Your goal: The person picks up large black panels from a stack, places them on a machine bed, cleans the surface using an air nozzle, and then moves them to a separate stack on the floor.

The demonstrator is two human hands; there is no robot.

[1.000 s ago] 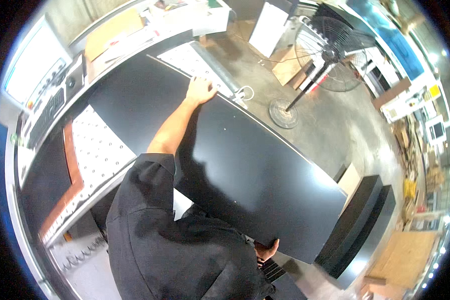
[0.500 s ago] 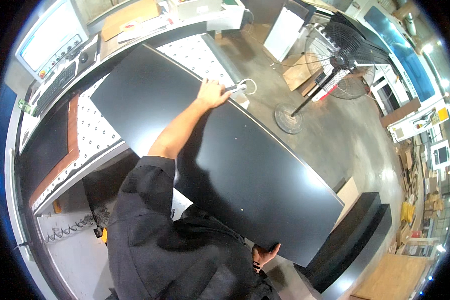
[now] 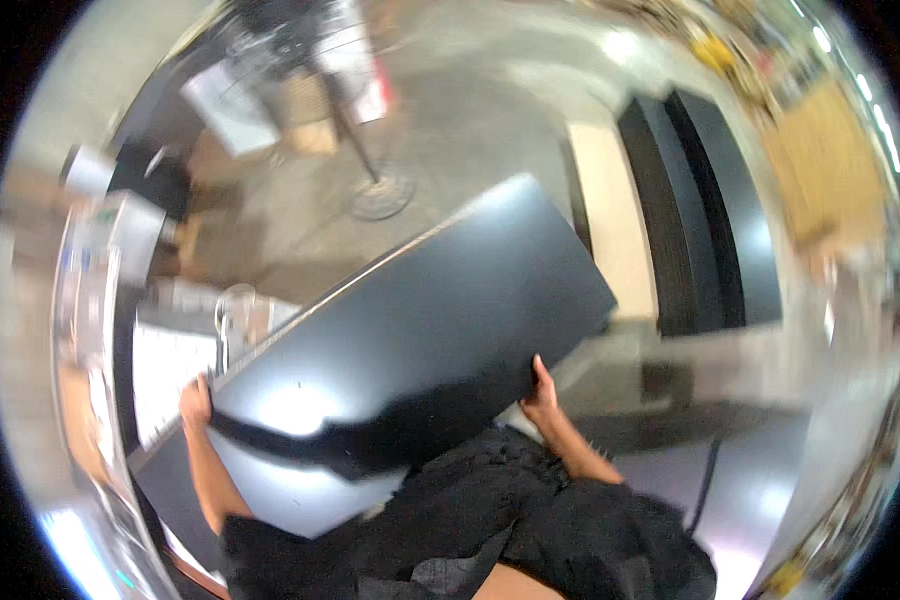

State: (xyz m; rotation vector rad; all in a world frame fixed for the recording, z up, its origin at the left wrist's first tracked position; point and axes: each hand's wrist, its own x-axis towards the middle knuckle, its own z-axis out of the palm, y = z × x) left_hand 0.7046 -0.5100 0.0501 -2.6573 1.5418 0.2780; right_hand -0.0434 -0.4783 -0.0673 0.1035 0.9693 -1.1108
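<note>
Head view, blurred — large black panel [image 3: 410, 340] carried tilted above the grey floor [image 3: 470, 110]. Left hand [image 3: 196, 403] gripping its left edge, right hand [image 3: 540, 392] gripping its lower edge. Dark panels [image 3: 715, 220] stacked beyond.

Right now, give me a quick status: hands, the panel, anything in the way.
Left hand gripping the big black panel at its far edge. Right hand gripping its near edge. Panel lifted, tilted. Fan stand and stacked dark panels on the floor beyond; picture blurred.
</note>
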